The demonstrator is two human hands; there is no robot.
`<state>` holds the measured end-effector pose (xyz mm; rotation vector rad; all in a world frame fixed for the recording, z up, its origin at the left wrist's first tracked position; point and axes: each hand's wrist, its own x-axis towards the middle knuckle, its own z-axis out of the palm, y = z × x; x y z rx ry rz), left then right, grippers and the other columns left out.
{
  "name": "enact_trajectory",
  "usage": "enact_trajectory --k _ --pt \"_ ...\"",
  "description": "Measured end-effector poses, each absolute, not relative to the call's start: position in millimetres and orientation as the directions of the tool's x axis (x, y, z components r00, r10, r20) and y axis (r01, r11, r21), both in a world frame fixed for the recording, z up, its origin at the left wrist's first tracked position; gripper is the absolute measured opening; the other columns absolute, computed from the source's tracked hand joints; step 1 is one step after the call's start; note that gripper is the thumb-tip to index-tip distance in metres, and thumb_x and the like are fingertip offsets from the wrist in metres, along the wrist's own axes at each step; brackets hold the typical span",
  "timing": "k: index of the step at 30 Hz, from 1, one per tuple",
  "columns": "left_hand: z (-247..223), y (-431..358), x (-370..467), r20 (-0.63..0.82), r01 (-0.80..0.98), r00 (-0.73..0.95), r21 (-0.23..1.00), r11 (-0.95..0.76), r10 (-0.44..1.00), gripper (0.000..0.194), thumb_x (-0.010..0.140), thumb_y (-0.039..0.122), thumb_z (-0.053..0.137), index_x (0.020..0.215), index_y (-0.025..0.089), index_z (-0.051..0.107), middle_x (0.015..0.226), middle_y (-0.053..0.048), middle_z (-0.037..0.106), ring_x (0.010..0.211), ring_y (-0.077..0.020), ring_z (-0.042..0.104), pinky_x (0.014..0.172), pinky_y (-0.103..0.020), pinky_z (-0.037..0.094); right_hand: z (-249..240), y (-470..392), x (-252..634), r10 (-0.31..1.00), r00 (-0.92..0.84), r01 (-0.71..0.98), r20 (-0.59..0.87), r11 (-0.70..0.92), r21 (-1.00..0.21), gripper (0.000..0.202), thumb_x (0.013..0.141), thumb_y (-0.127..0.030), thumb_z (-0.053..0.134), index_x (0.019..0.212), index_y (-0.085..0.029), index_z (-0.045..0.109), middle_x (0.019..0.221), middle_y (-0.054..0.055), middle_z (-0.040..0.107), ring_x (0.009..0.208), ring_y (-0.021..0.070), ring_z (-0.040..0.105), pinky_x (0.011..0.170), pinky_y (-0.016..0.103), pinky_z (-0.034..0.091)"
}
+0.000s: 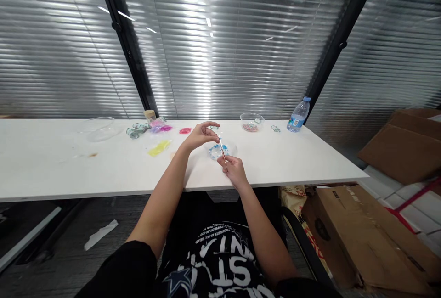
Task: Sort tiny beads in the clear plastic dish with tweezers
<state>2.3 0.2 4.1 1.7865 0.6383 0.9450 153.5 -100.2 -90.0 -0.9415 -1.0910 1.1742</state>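
Two-handed, works above the clear dish (pixel 235 148) of blue beads (pixel 214 152) on the worktop (pixel 275 160): grips the slender tool (pixel 223 152) in the right hand (pixel 234 170), pinches near its tip with the left hand (pixel 204 135), cannot tell on what; best done low, wrists steady, to catch drops

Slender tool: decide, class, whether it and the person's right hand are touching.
Touching. The head view shows the slender tool held in the fingers of the right hand, with its upper length extending beyond them.
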Motion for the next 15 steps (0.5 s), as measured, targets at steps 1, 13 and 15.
enact_trajectory --k 1,13,15 --pt "4.2 0.0 2.3 0.316 0.009 0.558 0.923 -0.386 0.768 0.056 0.066 0.019 0.082 0.117 0.012 0.059 0.071 -0.005 0.076 0.072 -0.0202 0.073 0.075 -0.033 0.056 -90.6 -99.8 153.5 0.988 0.046 -0.218 0.151 0.157 -0.963 0.028 0.071 -0.04 0.07 0.079 -0.013 0.072 0.054 -0.003 0.051 0.047 0.0075 0.032 0.046 0.024 0.024" --pt "-0.4 4.2 3.4 0.317 -0.003 0.56 0.925 -0.381 0.766 0.056 0.066 0.02 0.082 0.117 0.013 0.059 0.072 -0.005 0.075 0.073 -0.02 0.073 0.075 -0.033 0.056 -90.1 -100.8 154.6 0.988 0.039 -0.13 0.148 0.152 -0.98 0.03 0.076 -0.042 0.065 0.081 -0.013 0.071 0.056 -0.002 0.053 0.048 0.009 0.034 0.047 0.025 0.026" --pt "-0.4 4.5 3.2 0.313 -0.004 0.562 0.927 -0.376 0.766 0.057 0.066 0.02 0.083 0.116 0.013 0.059 0.072 -0.005 0.075 0.072 -0.0199 0.073 0.075 -0.033 0.057 -89.8 -101.0 154.4 0.989 0.041 -0.13 0.141 0.145 -0.981 0.031 0.075 -0.043 0.067 0.082 -0.013 0.072 0.055 -0.001 0.054 0.048 0.0096 0.036 0.047 0.025 0.027"
